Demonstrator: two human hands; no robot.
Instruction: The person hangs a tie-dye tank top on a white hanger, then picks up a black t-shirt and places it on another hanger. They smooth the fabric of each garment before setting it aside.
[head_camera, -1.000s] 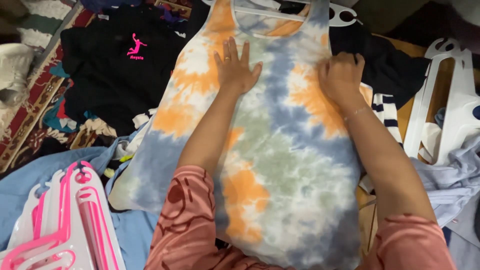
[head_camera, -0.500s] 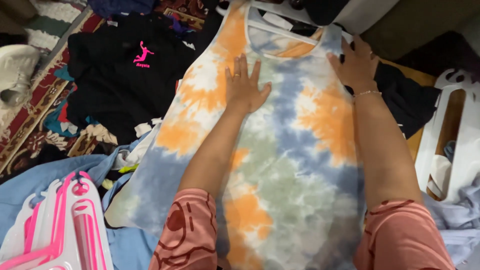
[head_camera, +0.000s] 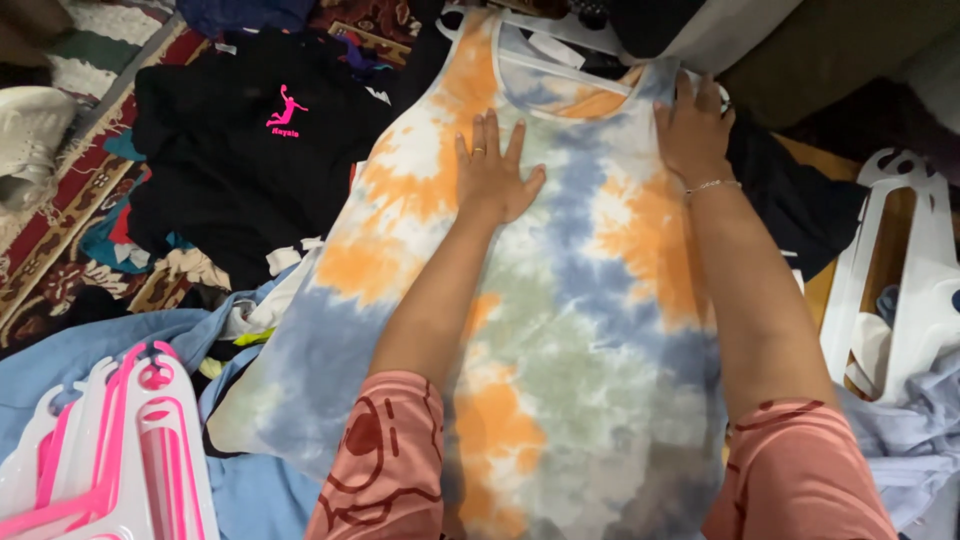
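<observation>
Both spread hands, left hand and right hand, slid up the tie-dye top, seemingly beside black shirt.

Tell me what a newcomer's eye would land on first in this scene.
First comes the tie-dye tank top, orange, blue and pale green, spread flat down the middle. The left hand lies flat and open on its chest, and the right hand presses near its right shoulder strap. Next come the black t-shirt with a pink print at upper left and the stack of pink and white hangers at lower left.
</observation>
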